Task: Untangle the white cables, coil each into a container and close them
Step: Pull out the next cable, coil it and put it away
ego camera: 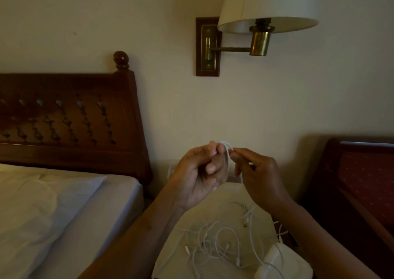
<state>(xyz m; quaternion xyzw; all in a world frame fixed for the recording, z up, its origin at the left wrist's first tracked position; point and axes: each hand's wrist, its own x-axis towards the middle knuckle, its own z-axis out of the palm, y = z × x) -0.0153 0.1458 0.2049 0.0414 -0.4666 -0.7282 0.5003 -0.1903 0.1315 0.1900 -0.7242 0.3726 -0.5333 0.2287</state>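
A wall lamp (264, 12) hangs above the wooden headboard (70, 118) and bed (53, 214).

- the white cable (227, 153) runs behind the left hand (198, 178)'s curled fingers; its loop count cannot be told.
- plugs in the tangle (215, 242) are too small to identify.
- the white container (279, 261) is cut by the bottom edge, the lampshade (266, 3) by the top.

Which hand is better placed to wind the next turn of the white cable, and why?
Probably the right. The left hand holds the white cable looped at its fingertips; the right hand pinches the strand beside it, free to lead it round.
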